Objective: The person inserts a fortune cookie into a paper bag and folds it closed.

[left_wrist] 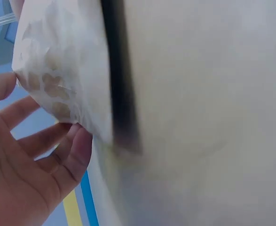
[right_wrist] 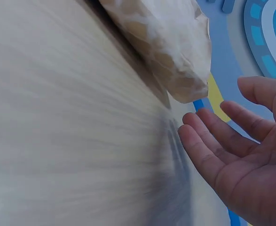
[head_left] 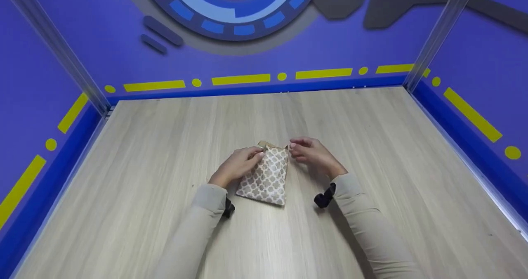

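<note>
A small paper bag [head_left: 268, 176] with a white and tan quatrefoil pattern lies on the wooden table, its brown top edge [head_left: 264, 143] facing away from me. My left hand [head_left: 241, 161] pinches its upper left side, thumb on the patterned face. In the left wrist view, the fingers of that left hand [left_wrist: 39, 150] curve around the edge of the bag [left_wrist: 65, 61]. Beside the upper right corner is my right hand [head_left: 311, 152]. The right wrist view shows this right hand [right_wrist: 241, 146] with fingers spread and loosely bent, apart from the bag [right_wrist: 170, 47].
The light wooden table [head_left: 156, 155] is bounded by blue-purple panels with yellow markings, the back wall [head_left: 231, 66] and one on each side. A metal post [head_left: 437, 35] stands at the back right corner. A black wrist device [head_left: 324, 196] sits at the right sleeve.
</note>
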Demonstrator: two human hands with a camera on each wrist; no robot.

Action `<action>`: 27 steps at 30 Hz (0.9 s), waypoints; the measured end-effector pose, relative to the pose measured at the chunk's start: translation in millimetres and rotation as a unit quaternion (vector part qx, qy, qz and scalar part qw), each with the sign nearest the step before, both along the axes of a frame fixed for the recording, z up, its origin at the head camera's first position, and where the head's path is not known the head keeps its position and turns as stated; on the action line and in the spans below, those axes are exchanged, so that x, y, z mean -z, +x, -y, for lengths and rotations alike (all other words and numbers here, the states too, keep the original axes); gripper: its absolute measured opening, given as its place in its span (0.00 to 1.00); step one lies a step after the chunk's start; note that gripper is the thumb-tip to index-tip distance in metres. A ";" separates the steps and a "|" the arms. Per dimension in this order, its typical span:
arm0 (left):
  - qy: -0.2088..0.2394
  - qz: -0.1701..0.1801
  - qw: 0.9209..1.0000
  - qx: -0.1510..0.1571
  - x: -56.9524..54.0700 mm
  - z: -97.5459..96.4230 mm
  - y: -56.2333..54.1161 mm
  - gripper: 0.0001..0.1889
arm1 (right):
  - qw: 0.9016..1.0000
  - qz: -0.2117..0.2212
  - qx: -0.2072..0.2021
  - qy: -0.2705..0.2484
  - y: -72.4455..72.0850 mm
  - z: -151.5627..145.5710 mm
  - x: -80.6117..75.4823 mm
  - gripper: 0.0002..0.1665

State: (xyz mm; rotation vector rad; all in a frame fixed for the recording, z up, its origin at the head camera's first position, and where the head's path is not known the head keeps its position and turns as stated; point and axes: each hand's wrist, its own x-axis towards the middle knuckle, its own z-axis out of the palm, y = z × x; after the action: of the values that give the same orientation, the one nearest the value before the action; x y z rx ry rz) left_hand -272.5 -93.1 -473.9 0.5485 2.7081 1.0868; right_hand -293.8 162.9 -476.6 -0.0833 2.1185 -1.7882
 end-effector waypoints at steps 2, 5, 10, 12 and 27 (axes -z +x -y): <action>0.013 0.012 1.000 -0.010 0.6 -1.3 0.9 0.24 | 1.000 0.007 -0.005 0.005 0.0 -0.1 2.0 0.30; 0.036 0.023 0.999 -0.026 0.6 -2.6 2.1 0.24 | 1.000 0.019 -0.012 0.011 -1.2 1.1 5.1 0.31; 0.070 0.028 0.996 -0.053 0.8 -5.1 3.8 0.22 | 0.999 0.039 -0.016 0.009 -2.8 5.6 9.9 0.32; 0.076 0.029 0.995 -0.065 1.0 -6.4 4.1 0.22 | 0.999 0.044 -0.015 -0.001 -3.0 8.0 11.8 0.31; 0.144 0.100 0.978 -0.114 -4.0 -11.3 3.5 0.38 | 0.998 0.031 0.010 -0.061 0.1 18.2 15.0 0.24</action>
State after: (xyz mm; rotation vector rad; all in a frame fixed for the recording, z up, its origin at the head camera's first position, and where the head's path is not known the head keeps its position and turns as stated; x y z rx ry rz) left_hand -269.0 -81.8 -469.9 0.1537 2.4980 1.5185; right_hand -293.7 144.8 -491.6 -0.0362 1.9729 -1.9063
